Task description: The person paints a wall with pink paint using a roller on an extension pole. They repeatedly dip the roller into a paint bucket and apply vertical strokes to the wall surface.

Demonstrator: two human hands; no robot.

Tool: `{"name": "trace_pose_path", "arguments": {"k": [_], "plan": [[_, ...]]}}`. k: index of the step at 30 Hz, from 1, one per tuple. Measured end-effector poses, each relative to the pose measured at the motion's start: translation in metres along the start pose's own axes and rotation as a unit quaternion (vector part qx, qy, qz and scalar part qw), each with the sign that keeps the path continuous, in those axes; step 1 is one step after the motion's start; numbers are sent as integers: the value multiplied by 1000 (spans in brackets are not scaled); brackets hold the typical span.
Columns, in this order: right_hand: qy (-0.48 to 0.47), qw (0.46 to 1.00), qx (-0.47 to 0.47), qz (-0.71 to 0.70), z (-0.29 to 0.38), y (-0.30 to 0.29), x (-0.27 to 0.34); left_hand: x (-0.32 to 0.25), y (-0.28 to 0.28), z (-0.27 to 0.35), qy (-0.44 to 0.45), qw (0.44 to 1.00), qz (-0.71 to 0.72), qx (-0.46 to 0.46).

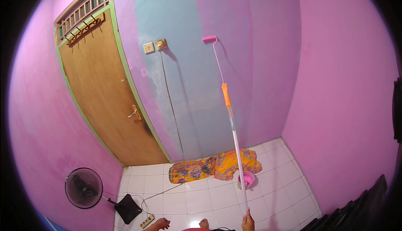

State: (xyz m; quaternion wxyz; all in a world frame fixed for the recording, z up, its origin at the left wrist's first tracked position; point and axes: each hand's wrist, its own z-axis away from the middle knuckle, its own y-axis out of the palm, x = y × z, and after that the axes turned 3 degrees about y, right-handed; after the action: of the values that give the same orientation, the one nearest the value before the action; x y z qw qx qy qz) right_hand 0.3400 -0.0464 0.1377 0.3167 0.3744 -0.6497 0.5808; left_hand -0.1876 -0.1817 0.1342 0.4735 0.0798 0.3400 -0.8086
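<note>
My right hand grips the lower part of a long metal extension pole. The pole has an orange grip and carries a paint roller with a pink sleeve at its far end. That sleeve rests against the wall, at the edge between fresh pink paint and a blue-grey strip. My left hand is low in the view with nothing in it, its fingers loosely bent. Beside the pole on the floor stands a small bucket with pink paint.
A floral cloth lies along the wall's foot. From a wall socket beside a light switch, a cable runs down to a power strip. A black fan stands left, near a wooden door. A bare foot shows below.
</note>
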Motion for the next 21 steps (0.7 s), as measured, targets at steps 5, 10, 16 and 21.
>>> {"name": "trace_pose_path", "arguments": {"k": [5, 10, 16, 21], "plan": [[-45, 999, -24, -11, -85, -2, 89, -30, -2, -21, -16, 1000, -15, 12], [-73, 995, -39, -50, -165, -19, 153, -42, 4, -19, 14, 1000, -16, 14], [-61, 997, -37, -13, -154, -35, 135, -24, 17, -13, -4, 1000, 4, 30], [-25, 999, -28, 39, -64, -38, 52, -9, 27, 9, -41, 998, -18, 33]]}}
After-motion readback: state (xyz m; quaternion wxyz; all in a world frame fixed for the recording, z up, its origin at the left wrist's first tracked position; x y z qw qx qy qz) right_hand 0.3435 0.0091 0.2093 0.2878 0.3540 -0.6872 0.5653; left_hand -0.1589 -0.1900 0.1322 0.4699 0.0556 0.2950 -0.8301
